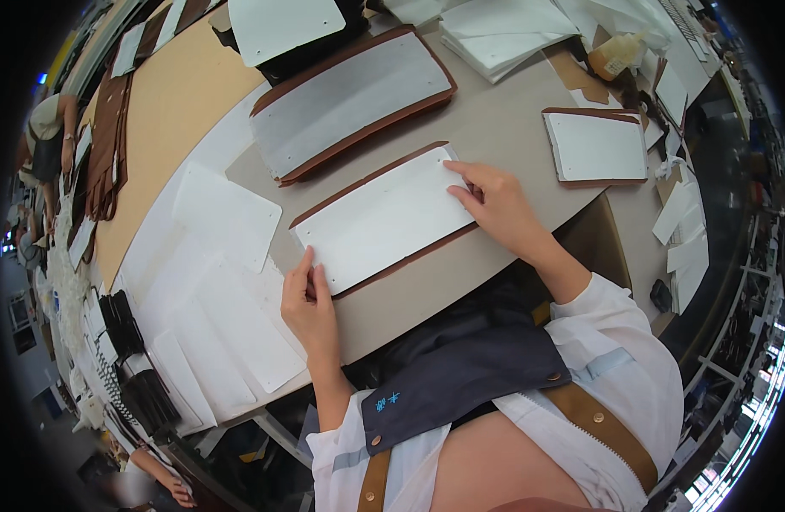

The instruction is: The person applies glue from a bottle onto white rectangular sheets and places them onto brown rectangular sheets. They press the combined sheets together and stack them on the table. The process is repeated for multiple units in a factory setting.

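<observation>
A long white rectangular panel [379, 222] with small holes near its ends lies over a brown leather piece [367, 181], whose edges show along both long sides. My left hand [311, 307] grips the panel's near left corner, index finger and thumb at its short end. At the opposite end my right hand [499, 205] has its index finger near the corner hole and its thumb lower on the same edge. Just beyond lies a thicker stack of brown leather pieces [281, 177] topped by a greyish-white panel [350, 104].
A smaller white panel on brown leather [595, 147] lies to the right. Behind it are a glue bottle [616, 56] and a stack of white sheets [503, 34]. White templates [226, 213] cover the table's left side. Brown strips [111, 141] hang at far left, near another person [51, 128].
</observation>
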`<state>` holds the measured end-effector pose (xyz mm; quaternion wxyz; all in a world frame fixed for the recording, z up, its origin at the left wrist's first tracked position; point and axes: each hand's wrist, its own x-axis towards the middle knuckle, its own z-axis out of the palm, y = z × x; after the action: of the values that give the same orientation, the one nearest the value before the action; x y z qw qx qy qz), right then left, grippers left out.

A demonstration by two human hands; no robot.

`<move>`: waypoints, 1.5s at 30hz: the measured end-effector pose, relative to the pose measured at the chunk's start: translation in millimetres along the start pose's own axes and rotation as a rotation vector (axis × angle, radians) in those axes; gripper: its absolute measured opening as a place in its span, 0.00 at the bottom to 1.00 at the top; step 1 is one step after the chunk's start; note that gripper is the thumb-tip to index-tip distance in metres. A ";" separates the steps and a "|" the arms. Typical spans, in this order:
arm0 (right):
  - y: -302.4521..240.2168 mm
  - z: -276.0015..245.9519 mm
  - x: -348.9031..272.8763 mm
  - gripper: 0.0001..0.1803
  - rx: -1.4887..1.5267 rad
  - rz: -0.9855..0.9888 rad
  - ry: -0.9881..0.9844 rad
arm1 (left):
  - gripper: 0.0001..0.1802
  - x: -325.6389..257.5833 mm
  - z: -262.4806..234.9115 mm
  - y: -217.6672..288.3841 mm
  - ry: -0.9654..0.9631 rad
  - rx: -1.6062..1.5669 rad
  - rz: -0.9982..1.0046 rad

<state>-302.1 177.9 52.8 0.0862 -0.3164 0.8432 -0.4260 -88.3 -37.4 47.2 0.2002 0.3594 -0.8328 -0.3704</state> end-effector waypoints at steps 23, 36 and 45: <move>0.0 0.7 -0.4 0.20 -0.056 -0.024 -0.021 | 0.18 -0.2 -3.4 -2.9 -0.014 0.044 0.059; 13.2 -27.6 21.6 0.22 -0.151 -0.044 -0.260 | 0.18 7.9 -17.9 2.1 -0.096 0.368 0.291; 16.0 -33.6 13.9 0.26 -0.203 -0.125 -0.277 | 0.25 2.2 -19.5 -13.5 -0.139 0.335 0.302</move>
<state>-334.3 198.7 63.1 0.1423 -0.4308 0.8408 -0.2955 -71.9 -54.6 49.7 0.1328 0.2327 -0.9387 -0.2168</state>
